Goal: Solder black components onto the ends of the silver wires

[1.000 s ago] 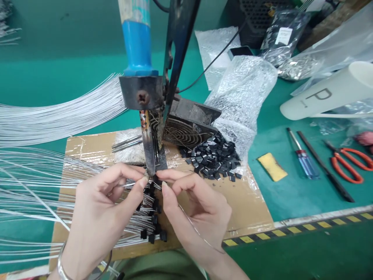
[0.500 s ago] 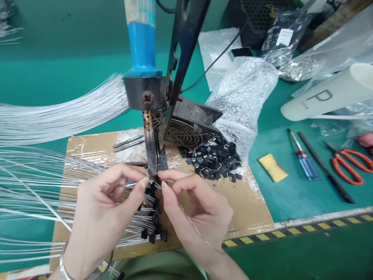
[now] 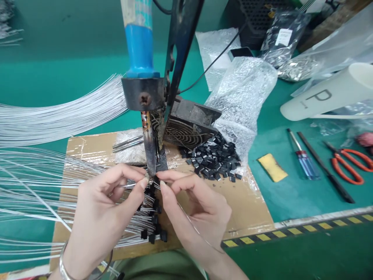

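- Pinching tight at the centre of the bench, we have our left hand (image 3: 101, 210) closed thumb-to-forefinger on a thin silver wire (image 3: 129, 185), its free end poking out to the right of our fingertips.
- Our right hand (image 3: 198, 210) mirrors it, thumb and forefinger clamped on a small black component (image 3: 155, 180), which sits just past the fingertips, on their left.
- Wire end and component meet in the narrow gap between our two pinches, right under the tip of the soldering iron (image 3: 149, 147); whether the tip actually touches the joint is too fine to tell.
- The iron hangs upright, blue handle above, held in a dark clamp (image 3: 142, 93) on a stand.
- A second, finer strand trails from our right hand down toward the wrist.
- Below the hands, on the taped cardboard sheet (image 3: 253, 206), lies a row of wires already carrying black components (image 3: 153, 229).
- To the left, long bundles of silver wire (image 3: 52, 116) fan across the green bench (image 3: 291, 194).
- Behind the iron sits a small black fan (image 3: 189, 124), and just right of it a heap of loose black components (image 3: 212, 157) spills from bubble wrap (image 3: 241, 93).
- Well off to the right: a yellow sponge (image 3: 272, 167), a blue-handled screwdriver (image 3: 303, 157), red scissors (image 3: 349, 163).
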Demonstrator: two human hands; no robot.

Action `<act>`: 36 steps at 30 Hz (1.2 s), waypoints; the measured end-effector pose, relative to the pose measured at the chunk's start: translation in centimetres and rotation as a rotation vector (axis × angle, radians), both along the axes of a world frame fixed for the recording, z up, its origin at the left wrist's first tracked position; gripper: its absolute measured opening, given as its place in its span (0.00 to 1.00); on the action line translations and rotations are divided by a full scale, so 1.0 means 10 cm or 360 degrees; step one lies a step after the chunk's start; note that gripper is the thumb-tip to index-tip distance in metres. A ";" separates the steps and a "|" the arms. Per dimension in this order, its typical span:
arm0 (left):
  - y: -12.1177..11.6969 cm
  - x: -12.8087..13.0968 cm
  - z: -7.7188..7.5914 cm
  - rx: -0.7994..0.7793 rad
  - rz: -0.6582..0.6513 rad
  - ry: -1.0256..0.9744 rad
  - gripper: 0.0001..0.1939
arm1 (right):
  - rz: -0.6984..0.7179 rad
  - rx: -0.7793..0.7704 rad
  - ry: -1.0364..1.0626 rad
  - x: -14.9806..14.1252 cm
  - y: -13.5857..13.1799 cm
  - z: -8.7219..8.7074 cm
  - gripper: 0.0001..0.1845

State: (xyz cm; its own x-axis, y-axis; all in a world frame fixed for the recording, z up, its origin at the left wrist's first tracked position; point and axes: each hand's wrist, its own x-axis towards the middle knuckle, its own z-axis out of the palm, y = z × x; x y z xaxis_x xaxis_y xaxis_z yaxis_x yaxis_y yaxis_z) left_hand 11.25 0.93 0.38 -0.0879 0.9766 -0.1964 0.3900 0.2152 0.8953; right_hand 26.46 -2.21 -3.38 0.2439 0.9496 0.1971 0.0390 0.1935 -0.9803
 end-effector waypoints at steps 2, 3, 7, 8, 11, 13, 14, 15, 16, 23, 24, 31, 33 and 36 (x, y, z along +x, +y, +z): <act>-0.01 0.03 0.02 -0.0021 0.0042 -0.0015 0.04 | 0.0005 -0.0017 -0.0011 0.00 0.00 0.00 0.11; -0.01 0.04 0.02 -0.0033 0.0061 -0.0022 0.04 | 0.0009 -0.0026 -0.0014 0.00 0.00 0.00 0.11; -0.01 0.07 0.03 -0.0042 0.0100 -0.0046 0.04 | 0.0015 -0.0019 -0.0010 0.01 0.00 0.00 0.11; -0.01 0.07 0.03 -0.0040 0.0100 -0.0050 0.04 | 0.0019 -0.0020 -0.0013 0.02 0.00 0.00 0.11; 0.00 0.03 0.03 -0.0029 0.0044 -0.0044 0.04 | 0.0033 -0.0040 -0.0023 0.02 -0.01 -0.01 0.11; 0.00 0.00 0.01 -0.0014 -0.0013 -0.0031 0.03 | 0.0026 -0.0044 -0.0028 0.01 -0.02 -0.01 0.10; 0.00 -0.02 0.00 0.0001 -0.0033 -0.0031 0.03 | 0.0016 -0.0039 -0.0029 0.01 -0.02 -0.01 0.10; 0.01 -0.03 -0.01 0.0021 -0.0046 -0.0040 0.03 | 0.0008 -0.0034 -0.0034 0.01 -0.01 -0.01 0.10; 0.01 -0.04 -0.03 0.0037 -0.0052 -0.0052 0.03 | 0.0004 -0.0031 -0.0042 0.01 -0.01 -0.01 0.10; 0.05 0.00 -0.02 0.0061 -0.0062 -0.0067 0.03 | 0.0021 -0.0039 -0.0063 0.02 -0.01 -0.01 0.10; 0.05 0.00 0.00 0.0060 -0.0063 -0.0063 0.04 | 0.0017 -0.0031 -0.0050 0.02 -0.01 -0.01 0.10; 0.04 0.01 0.01 0.0049 -0.0041 -0.0064 0.03 | -0.0005 -0.0023 -0.0001 0.00 -0.02 -0.01 0.10; 0.04 0.01 0.01 0.0050 -0.0053 -0.0060 0.03 | 0.0003 -0.0023 -0.0027 0.00 -0.01 -0.01 0.10; 0.04 0.01 0.01 0.0055 -0.0056 -0.0048 0.04 | 0.0006 -0.0008 -0.0075 0.00 -0.01 -0.01 0.11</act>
State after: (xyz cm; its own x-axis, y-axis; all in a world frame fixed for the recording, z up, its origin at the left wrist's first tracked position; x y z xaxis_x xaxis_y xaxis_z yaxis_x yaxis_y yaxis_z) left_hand 11.33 1.36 0.48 -0.0478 0.9852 -0.1647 0.3697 0.1706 0.9134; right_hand 26.48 -2.27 -3.50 0.2311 0.9514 0.2036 0.0843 0.1889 -0.9784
